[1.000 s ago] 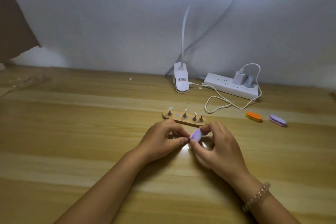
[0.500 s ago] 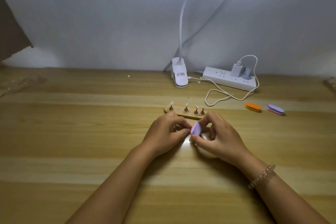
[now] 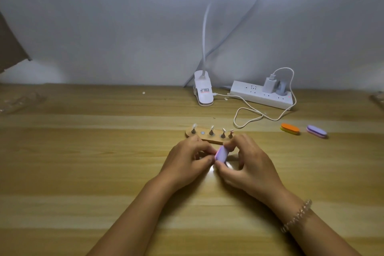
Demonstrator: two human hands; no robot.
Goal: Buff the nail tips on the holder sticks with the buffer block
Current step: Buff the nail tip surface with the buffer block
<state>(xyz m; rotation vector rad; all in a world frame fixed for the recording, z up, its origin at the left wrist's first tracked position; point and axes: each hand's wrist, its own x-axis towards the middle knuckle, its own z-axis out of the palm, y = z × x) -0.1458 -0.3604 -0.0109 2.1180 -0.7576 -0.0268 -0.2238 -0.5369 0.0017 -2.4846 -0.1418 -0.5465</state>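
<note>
A wooden base (image 3: 209,140) lies mid-table with several metal holder sticks (image 3: 211,131) upright on it, each carrying a small nail tip. One round slot (image 3: 202,132) on it stands empty. Just in front of the base, my right hand (image 3: 249,168) grips a lilac buffer block (image 3: 221,154) between thumb and fingers. My left hand (image 3: 187,162) has its fingertips pinched together right against the block. What it pinches is mostly hidden; it looks like a holder stick.
An orange buffer block (image 3: 290,128) and a second lilac one (image 3: 316,131) lie to the right. Behind are a white clip lamp base (image 3: 204,91), a power strip (image 3: 261,94) with a charger, and a looping white cable (image 3: 247,117). Clear plastic (image 3: 18,101) lies far left.
Both hands stay together at the same spot in front of the base. The lilac block has shifted slightly against my left fingertips, now standing more upright.
</note>
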